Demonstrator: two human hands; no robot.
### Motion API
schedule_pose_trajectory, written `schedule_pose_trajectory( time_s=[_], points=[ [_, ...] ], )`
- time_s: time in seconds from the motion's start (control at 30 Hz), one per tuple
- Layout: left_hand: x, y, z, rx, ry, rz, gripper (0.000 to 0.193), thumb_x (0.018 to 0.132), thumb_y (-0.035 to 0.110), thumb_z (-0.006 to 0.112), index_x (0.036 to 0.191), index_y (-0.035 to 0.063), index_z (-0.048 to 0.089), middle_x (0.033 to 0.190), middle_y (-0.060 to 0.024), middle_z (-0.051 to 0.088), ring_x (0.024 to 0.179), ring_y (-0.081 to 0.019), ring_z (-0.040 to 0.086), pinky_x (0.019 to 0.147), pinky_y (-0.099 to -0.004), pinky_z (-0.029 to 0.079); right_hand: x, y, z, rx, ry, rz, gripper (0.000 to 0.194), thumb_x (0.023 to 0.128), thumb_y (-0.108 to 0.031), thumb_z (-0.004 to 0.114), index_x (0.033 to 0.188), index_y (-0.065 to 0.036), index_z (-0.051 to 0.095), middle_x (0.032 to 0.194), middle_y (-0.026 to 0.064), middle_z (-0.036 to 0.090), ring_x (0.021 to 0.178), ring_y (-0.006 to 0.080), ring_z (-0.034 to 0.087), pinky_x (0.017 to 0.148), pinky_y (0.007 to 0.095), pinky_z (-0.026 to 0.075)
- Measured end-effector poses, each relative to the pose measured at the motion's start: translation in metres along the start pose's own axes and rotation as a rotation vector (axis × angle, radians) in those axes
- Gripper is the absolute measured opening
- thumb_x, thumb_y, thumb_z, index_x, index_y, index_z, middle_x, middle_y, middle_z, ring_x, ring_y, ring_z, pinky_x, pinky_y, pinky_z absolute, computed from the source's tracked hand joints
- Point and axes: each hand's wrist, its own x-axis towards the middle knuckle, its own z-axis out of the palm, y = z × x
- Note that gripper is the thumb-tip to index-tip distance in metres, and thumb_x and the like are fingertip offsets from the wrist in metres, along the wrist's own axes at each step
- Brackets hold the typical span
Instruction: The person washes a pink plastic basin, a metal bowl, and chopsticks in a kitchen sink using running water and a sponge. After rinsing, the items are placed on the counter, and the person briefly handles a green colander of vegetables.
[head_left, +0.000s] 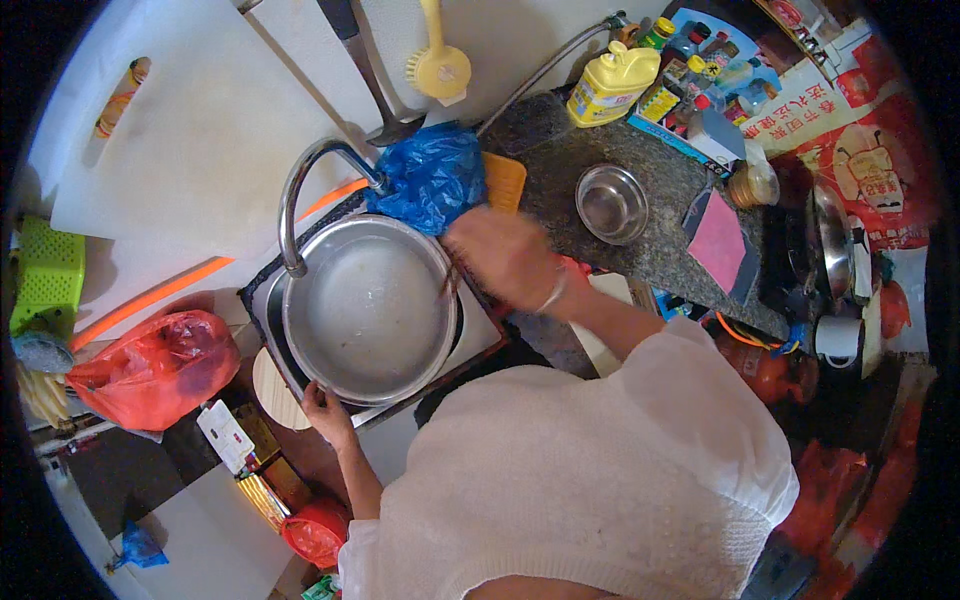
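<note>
A large round metal basin (371, 315) of cloudy water sits in the sink (474, 330), below the curved chrome faucet (289, 195). My left hand (326, 414) is at the basin's lower left rim, its fingers by the edge; its exact grip is partly hidden. Over the right rim is my right hand (501, 255), blurred by motion, with thin dark strands or sticks showing beneath its fingers; what they are cannot be told. A blue plastic bag (435, 176) lies just beyond that hand, beside an orange plastic item (504, 181).
On the dark stone counter are a small metal bowl (612, 205), a pink cloth (718, 244), a yellow jug (611, 84) and several bottles. A white cutting board (180, 127) leans at upper left. A red plastic bag (161, 367) lies left of the sink, near a round wooden board (279, 390).
</note>
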Motion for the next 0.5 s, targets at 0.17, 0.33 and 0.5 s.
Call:
schedule_pose_trajectory(
  time_s=[0.17, 0.33, 0.5],
  points=[
    [0.006, -0.039, -0.002, -0.07, 0.019, -0.076, 0.048, 0.076, 0.004, 0.061, 0.119, -0.0051, 0.043, 0.114, -0.0185, 0.051, 0.099, -0.0263, 0.054, 0.085, -0.0345, 0.044, -0.07, 0.104, -0.042, -0.492, -0.339, 0.442, 0.014, 0.076, -0.013, 0.055, 0.087, -0.008, 0.061, 0.082, 0.0137, 0.062, 0.074, 0.0288, 0.061, 0.063, 0.0395, 0.05],
    [0.001, -0.03, 0.003, -0.32, -0.11, -0.3, 0.058, 0.077, 0.002, 0.059, 0.127, -0.0064, 0.031, 0.121, -0.0217, 0.045, 0.099, -0.0274, 0.054, 0.077, -0.0349, 0.049, -0.132, 0.171, -0.022, -0.609, -0.557, 0.647, 0.019, 0.077, -0.015, 0.052, 0.091, -0.006, 0.061, 0.086, 0.0141, 0.063, 0.076, 0.0319, 0.062, 0.063, 0.0424, 0.051],
    [0.0, -0.004, 0.0, -0.562, -0.243, -0.447, 0.044, 0.08, 0.004, 0.054, 0.12, -0.0054, 0.038, 0.104, -0.0158, 0.056, 0.087, -0.0252, 0.059, 0.06, -0.0323, 0.053, -0.152, 0.183, -0.029, -0.562, -0.606, 0.855, 0.03, 0.079, -0.029, 0.057, 0.099, -0.007, 0.059, 0.095, 0.0165, 0.06, 0.091, 0.0322, 0.058, 0.071, 0.0434, 0.05]
  ],
)
